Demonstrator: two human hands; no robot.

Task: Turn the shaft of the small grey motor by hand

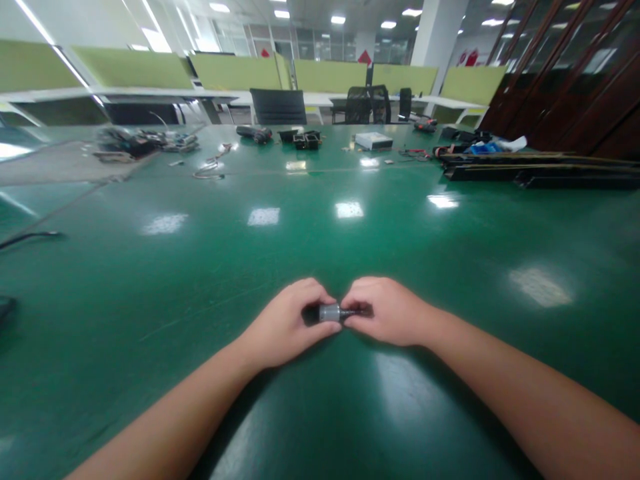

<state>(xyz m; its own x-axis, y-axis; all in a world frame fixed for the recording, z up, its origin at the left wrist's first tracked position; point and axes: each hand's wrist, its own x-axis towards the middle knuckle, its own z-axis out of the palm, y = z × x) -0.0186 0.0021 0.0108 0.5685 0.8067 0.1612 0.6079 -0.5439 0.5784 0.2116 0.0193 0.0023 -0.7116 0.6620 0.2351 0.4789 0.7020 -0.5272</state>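
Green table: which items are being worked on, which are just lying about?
In use:
- grey-and-black part, held between left hand and right hand

Lying about:
- pale box
- long black bars, right
- blurred clutter, far left

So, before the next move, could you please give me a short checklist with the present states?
1. Left hand has a grip on the gray cylinder: ok.
2. Right hand has a grip on the thin dark piece: ok.
3. Dark piece fully visible: not ok, fingers partly cover it.
4. Both parts firmly joined: cannot tell.
5. Black cable away from both hands: ok.
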